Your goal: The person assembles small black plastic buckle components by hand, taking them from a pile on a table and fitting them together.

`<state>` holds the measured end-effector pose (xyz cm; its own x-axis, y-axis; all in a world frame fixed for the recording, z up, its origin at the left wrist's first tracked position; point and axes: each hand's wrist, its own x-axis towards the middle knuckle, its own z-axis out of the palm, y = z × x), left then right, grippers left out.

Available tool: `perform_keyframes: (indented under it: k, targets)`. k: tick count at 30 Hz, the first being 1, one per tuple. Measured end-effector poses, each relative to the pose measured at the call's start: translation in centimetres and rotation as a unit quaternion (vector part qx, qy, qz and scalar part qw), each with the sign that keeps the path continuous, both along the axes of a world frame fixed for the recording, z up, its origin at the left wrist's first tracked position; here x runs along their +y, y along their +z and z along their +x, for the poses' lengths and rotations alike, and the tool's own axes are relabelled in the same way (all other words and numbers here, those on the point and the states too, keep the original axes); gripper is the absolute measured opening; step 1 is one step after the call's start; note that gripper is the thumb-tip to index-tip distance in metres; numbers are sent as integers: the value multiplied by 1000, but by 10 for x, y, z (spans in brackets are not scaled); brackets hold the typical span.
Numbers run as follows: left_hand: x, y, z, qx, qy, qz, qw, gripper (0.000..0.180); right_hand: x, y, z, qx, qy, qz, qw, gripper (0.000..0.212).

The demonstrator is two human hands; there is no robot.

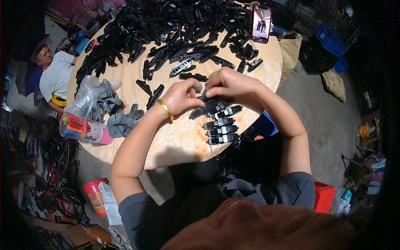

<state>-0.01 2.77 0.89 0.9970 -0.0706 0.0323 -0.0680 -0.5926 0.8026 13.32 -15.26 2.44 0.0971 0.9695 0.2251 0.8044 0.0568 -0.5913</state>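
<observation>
Near the front of the round table, my left hand and my right hand meet over a small black plastic part. My right fingers pinch it from above, while my left thumb and curled fingers close on its near side. Fingers hide most of its shape. Just below lie loose dark flat pieces. A short stack-like row of black clip-shaped parts with silvery middles lies side by side toward the table's near edge. Beyond my hands rests a lighter, slotted part among black ones.
A large heap of black plastic parts covers the table's far side. A phone stands upright at the back right. At left are grey gloves, a clear plastic bag and a jar of colored sticks. Another person sits at far left.
</observation>
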Motion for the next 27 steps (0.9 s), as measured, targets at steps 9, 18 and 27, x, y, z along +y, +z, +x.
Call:
perform_keyframes:
  k: [9,18,27]
  targets:
    - [-6,-11,7,-165,105,262,945,41,64,-10,30,-165,-106,59,979,29]
    - [-10,-7,3,-169,135,273,937,32,73,-35,25,-166,-121,160,966,26]
    - [15,-3,3,-92,106,98,985,28,54,-19,38,251,-115,123,953,26]
